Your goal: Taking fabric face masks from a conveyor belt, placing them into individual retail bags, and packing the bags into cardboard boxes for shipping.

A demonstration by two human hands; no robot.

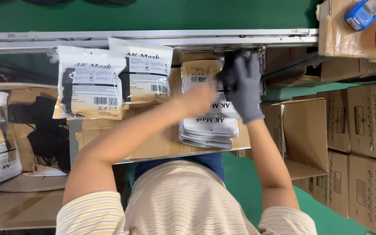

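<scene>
Gloved right hand hides the black masks; left hand blurred.

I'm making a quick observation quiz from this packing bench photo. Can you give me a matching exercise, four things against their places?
Things:
1. right hand in a grey glove
2. blue tape dispenser
3. loose black masks
4. stack of flat pouches

Places:
A. top right, on a carton
B. left, in an open box
C. under the hands, bench centre
D. on a pouch, holding something black

Pairs: 1-D, 2-A, 3-B, 4-C
</scene>
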